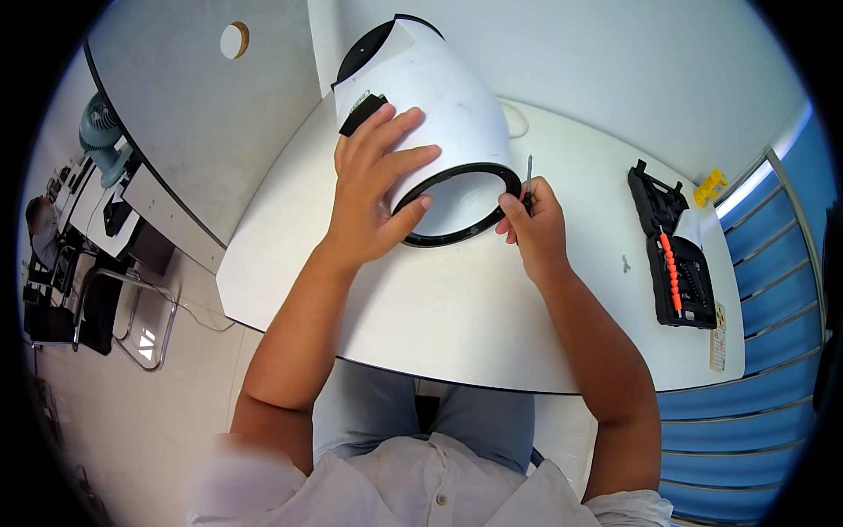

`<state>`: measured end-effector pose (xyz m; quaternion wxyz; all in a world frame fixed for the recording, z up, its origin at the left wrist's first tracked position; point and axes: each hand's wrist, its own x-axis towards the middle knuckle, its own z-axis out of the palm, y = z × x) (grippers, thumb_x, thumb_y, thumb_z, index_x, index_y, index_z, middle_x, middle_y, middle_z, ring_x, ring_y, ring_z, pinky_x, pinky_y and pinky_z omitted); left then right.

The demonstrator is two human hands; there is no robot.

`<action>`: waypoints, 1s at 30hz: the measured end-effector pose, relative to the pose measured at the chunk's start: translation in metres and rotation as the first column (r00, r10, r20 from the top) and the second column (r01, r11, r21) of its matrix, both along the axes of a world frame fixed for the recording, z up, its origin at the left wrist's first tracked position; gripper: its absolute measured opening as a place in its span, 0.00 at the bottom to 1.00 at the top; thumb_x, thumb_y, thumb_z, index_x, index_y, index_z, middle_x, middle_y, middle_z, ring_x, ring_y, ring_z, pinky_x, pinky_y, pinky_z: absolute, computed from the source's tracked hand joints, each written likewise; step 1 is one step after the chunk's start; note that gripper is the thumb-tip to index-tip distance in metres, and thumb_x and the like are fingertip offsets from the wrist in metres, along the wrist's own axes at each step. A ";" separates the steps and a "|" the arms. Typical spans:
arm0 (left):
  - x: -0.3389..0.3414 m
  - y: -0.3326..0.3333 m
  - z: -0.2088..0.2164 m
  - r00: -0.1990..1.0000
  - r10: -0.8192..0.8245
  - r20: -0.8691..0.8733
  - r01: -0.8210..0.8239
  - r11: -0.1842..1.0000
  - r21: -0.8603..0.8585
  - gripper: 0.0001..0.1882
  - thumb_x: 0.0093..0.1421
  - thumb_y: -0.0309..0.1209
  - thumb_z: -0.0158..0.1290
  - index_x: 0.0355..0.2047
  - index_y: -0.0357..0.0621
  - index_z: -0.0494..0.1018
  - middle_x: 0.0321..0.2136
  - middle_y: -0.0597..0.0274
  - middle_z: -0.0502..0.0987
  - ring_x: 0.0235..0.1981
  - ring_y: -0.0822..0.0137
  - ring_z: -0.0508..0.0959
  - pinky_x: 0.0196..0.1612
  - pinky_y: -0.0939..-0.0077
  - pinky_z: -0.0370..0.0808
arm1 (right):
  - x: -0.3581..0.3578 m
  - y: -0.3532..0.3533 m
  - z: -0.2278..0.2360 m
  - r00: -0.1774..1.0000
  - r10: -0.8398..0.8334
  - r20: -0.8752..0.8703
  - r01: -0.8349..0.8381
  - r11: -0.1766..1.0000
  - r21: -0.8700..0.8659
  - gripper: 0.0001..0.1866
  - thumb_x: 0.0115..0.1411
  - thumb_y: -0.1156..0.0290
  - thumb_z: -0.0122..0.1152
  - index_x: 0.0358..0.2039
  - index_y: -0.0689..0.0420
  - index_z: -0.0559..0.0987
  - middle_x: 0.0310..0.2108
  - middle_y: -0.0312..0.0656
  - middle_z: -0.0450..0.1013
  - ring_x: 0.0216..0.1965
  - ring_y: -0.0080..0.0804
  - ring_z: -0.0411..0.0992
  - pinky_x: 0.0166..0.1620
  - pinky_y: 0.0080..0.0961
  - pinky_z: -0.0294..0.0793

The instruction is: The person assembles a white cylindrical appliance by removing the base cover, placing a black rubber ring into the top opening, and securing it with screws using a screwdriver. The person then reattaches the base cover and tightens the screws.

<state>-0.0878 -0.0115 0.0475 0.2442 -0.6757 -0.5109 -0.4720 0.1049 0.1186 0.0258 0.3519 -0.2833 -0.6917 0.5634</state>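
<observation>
Screwdriver point(529, 167) and big white machine point(465, 105)

The white machine lies on the white table point(439, 325), right in front of the person. Its round open end points toward the person. A black ring point(457, 235) goes around that end. The far end has a black part too.

The left hand point(364, 180) is on the left side of the machine. Its fingers are spread out, not curled into a fist. They touch the white side, and the thumb reaches over the edge of the ring. A black tab point(360, 117) is right by the fingertips.

The right hand point(537, 224) is holding the screwdriver with bent fingers. The thin metal part points up, away from the person. This hand is at the right edge of the ring. It is hard to tell if the thumb touches the ring.

Off to the right, a black tool case point(659, 211) lies open on the table. A bendy orange stick point(671, 272) is in it. Some tiny bits of metal point(626, 263) sit to the left of the case. A yellow box point(709, 187) is just past it.
</observation>
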 end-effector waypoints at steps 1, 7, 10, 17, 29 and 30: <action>0.000 0.000 0.000 1.000 -0.004 0.003 0.004 1.000 0.003 0.21 0.50 0.36 0.57 0.46 0.48 0.72 0.56 0.54 0.66 0.61 0.49 0.57 0.60 0.58 0.53 | 0.000 0.000 0.001 1.000 0.007 -0.005 -0.008 1.000 -0.014 0.14 0.56 0.64 0.60 0.27 0.55 0.64 0.21 0.33 0.67 0.20 0.17 0.67 0.21 0.14 0.63; -0.003 0.004 -0.003 1.000 -0.028 0.005 0.028 0.999 0.026 0.20 0.55 0.42 0.53 0.46 0.48 0.73 0.56 0.54 0.66 0.61 0.49 0.57 0.60 0.57 0.53 | 0.001 -0.002 -0.002 0.999 -0.001 -0.039 0.002 1.000 0.015 0.10 0.59 0.66 0.56 0.29 0.54 0.65 0.17 0.36 0.68 0.16 0.16 0.61 0.21 0.13 0.59; -0.002 0.004 -0.006 1.000 -0.002 -0.001 0.003 1.000 0.025 0.20 0.56 0.44 0.51 0.46 0.47 0.73 0.56 0.54 0.65 0.61 0.49 0.57 0.60 0.57 0.53 | 0.001 -0.004 0.000 1.000 0.004 -0.017 -0.004 0.999 -0.033 0.13 0.57 0.65 0.60 0.28 0.56 0.64 0.22 0.33 0.67 0.20 0.16 0.66 0.21 0.14 0.63; 0.001 0.007 -0.005 0.999 -0.010 0.037 0.008 0.998 0.056 0.20 0.55 0.44 0.53 0.44 0.49 0.74 0.55 0.57 0.67 0.60 0.51 0.59 0.59 0.59 0.52 | 0.002 -0.002 -0.004 1.000 0.007 -0.021 -0.008 1.000 -0.026 0.13 0.57 0.65 0.59 0.29 0.56 0.64 0.22 0.33 0.66 0.19 0.16 0.66 0.21 0.14 0.63; 0.001 0.005 -0.005 0.999 -0.003 0.042 0.001 0.999 0.048 0.19 0.55 0.43 0.52 0.44 0.48 0.74 0.55 0.56 0.67 0.61 0.51 0.58 0.60 0.58 0.53 | 0.001 -0.005 -0.008 1.000 0.001 -0.022 -0.002 1.000 -0.030 0.13 0.56 0.67 0.60 0.33 0.56 0.65 0.25 0.34 0.68 0.21 0.17 0.67 0.22 0.14 0.64; 0.001 0.005 -0.004 1.000 0.003 0.031 -0.004 0.999 0.035 0.19 0.55 0.42 0.52 0.45 0.47 0.74 0.56 0.55 0.66 0.61 0.50 0.57 0.61 0.57 0.53 | 0.001 -0.004 -0.010 1.000 0.003 -0.023 -0.004 1.000 -0.027 0.13 0.56 0.67 0.60 0.33 0.57 0.65 0.25 0.34 0.68 0.21 0.17 0.67 0.22 0.14 0.64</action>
